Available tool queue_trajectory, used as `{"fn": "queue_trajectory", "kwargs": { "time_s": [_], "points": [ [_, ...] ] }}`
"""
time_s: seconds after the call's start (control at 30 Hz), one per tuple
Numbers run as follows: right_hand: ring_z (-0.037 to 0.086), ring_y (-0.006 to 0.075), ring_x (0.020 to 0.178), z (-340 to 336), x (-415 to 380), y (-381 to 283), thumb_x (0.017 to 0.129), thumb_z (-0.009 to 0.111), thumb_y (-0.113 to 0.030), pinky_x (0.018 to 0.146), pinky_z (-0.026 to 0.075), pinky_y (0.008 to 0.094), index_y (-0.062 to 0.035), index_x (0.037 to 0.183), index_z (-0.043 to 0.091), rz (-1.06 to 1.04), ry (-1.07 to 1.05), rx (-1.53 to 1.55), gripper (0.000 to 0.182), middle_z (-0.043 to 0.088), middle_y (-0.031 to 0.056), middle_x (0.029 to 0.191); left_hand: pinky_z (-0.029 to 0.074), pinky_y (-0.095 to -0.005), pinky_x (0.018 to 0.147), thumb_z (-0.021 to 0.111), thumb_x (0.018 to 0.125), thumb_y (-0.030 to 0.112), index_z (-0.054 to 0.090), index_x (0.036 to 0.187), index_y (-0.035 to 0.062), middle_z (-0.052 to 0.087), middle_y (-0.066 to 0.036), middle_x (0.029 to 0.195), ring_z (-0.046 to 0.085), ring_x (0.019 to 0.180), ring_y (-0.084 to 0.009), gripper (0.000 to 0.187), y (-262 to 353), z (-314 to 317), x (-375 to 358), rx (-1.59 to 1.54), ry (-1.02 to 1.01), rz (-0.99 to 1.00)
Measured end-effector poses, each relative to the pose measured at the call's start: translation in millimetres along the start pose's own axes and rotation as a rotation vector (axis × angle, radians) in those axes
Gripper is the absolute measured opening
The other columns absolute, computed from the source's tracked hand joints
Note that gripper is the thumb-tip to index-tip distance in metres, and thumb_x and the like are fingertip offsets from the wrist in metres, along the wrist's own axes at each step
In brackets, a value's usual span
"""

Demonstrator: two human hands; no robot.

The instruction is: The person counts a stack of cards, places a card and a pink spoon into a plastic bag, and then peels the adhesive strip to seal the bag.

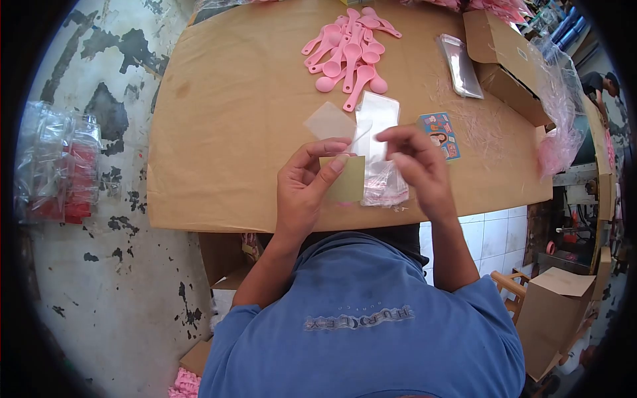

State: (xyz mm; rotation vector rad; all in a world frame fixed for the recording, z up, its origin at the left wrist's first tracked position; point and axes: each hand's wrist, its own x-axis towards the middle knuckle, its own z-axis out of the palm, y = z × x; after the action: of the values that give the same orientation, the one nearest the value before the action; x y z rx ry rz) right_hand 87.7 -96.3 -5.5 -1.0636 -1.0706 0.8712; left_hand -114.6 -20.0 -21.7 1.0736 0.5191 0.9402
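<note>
My left hand pinches a small olive-green card between thumb and fingers, above the table's near edge. To its right my right hand is raised with thumb and index finger apart, and nothing shows between them. Below and between the hands lies a stack of clear plastic bags. A translucent square sheet rests left of the bags. Beyond them is a pile of pink measuring spoons. Just right of my right hand a blue sticker sheet with printed figures lies flat.
The brown-covered table carries a clear plastic pack and an open cardboard box at the right. Plastic-wrapped red items are at the far left. Another carton stands lower right. A person is at the far right.
</note>
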Motion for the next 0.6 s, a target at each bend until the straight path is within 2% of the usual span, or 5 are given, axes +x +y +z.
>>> {"fn": "queue_trajectory", "kwargs": {
  "time_s": [0.07,0.2,0.37,0.5,0.6],
  "points": [
    [0.042,0.0009,0.064,13,-1,5,0.101,0.069,-0.012,0.058,0.033,0.0191,-0.0010,0.119,0.071,0.070,-0.059,-0.119,0.021,0.064,-0.0023,0.091,0.053,-0.0309,0.103,0.067,0.104,0.005,0.064,0.129,-0.0035,0.062,-0.021,0.143,0.069,0.116,-0.0176,0.027,-2,-6,-1,0.009,-0.020,-0.024],
    [0.047,-0.0011,0.068,19,1,11,0.101,0.074,-0.015,0.061,0.036,0.0193,-0.0015,0.118,0.073,0.173,-0.082,-0.118,0.022,0.067,-0.0045,0.089,0.054,-0.0295,0.100,0.068,0.103,0.006,0.064,0.133,-0.0041,0.070,-0.017,0.130,0.070,0.111,-0.0158,0.031,4,-9,-2,0.066,-0.001,-0.047],
    [0.052,0.0005,0.075,22,2,6,0.103,0.071,-0.011,0.066,0.040,0.0209,-0.0007,0.114,0.074,0.174,-0.060,-0.045,0.016,0.067,-0.0041,0.086,0.057,-0.0273,0.092,0.066,0.105,0.005,0.066,0.135,-0.0042,0.078,-0.013,0.113,0.072,0.103,-0.0136,0.031,7,-20,-7,0.145,0.007,-0.068],
    [0.057,0.0045,0.082,27,2,1,0.102,0.069,-0.004,0.072,0.044,0.0233,-0.0007,0.110,0.075,0.126,-0.036,0.086,0.011,0.067,-0.0007,0.091,0.058,-0.0283,0.089,0.068,0.103,0.005,0.068,0.127,-0.0029,0.079,-0.014,0.108,0.074,0.097,-0.0145,0.025,8,-16,-8,0.038,0.033,-0.001],
    [0.059,0.0070,0.086,19,3,4,0.101,0.064,0.002,0.073,0.046,0.0247,-0.0004,0.106,0.077,0.048,-0.114,0.039,0.013,0.068,0.0024,0.095,0.056,-0.0276,0.087,0.066,0.103,0.002,0.068,0.118,-0.0019,0.077,-0.012,0.104,0.071,0.095,-0.0127,0.015,-1,-24,-7,-0.017,0.003,0.054]
  ]
}}
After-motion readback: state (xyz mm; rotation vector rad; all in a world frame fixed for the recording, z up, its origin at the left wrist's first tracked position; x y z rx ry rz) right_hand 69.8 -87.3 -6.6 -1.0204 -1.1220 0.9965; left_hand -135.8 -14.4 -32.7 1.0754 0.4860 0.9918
